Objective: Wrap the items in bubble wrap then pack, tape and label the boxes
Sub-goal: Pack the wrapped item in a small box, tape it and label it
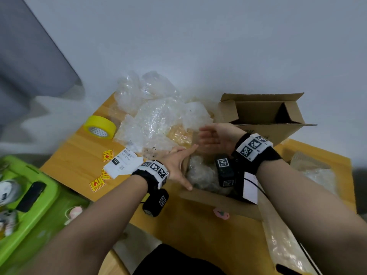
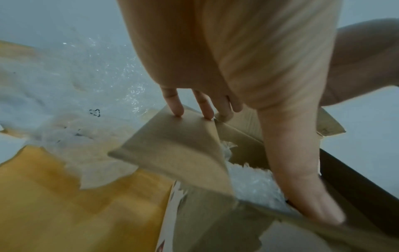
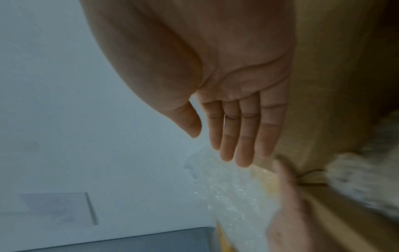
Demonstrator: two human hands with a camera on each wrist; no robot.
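Observation:
An open cardboard box [image 1: 218, 201] stands on the wooden table in front of me, with bubble-wrapped items [image 1: 200, 173] inside. My left hand [image 1: 179, 163] lies across its left flap [image 2: 179, 136], straight fingertips [image 2: 178, 109] pressing on the cardboard and the thumb stretched along the near edge. My right hand [image 1: 212, 135] is flat and open over the far side of the box, fingers [image 3: 244, 136] straight and together beside the far flap [image 3: 323, 102]. It holds nothing. The wrapped bundle [image 2: 252, 185] shows white under the left flap.
A second open box [image 1: 268, 116] stands at the back right. Loose bubble wrap [image 1: 156, 116] is piled behind the box, with more at the right [image 1: 317, 175]. A yellow tape roll [image 1: 100, 127], a shipping label [image 1: 123, 161] and fragile stickers [image 1: 108, 155] lie left. A green bin [image 1: 29, 195] sits far left.

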